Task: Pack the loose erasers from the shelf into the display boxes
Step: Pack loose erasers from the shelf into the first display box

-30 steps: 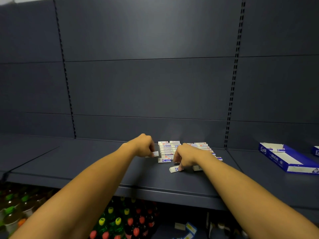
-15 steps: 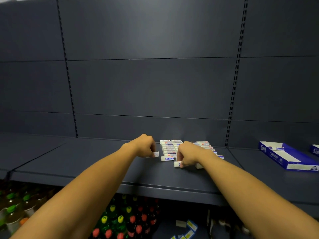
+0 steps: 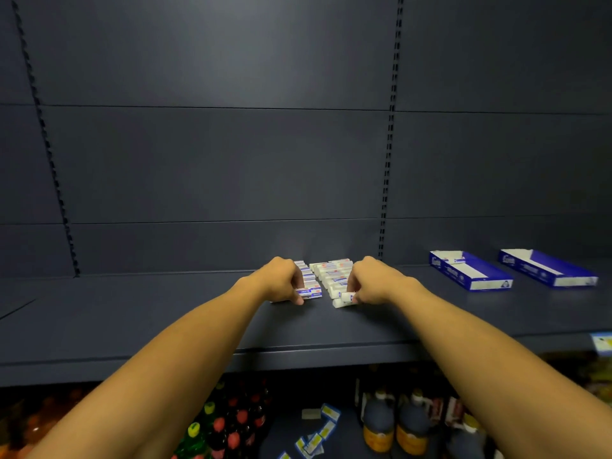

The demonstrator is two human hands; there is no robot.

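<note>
Dark slotted back panel (image 3: 215, 160), red-capped bottles (image 3: 231, 425) and dark juice bottles (image 3: 394, 425) seen below, yellow price tag (image 3: 601, 342) at right edge

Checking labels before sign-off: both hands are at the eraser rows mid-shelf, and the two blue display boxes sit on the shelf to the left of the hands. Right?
Not quite. In the head view the two blue display boxes sit to the right of the hands, not the left. The rest holds: left hand and right hand are both at the eraser rows mid-shelf.

Bare shelf (image 3: 149, 313) left of erasers (image 3: 331, 276); display boxes (image 3: 470, 271) apparently block right.
</note>
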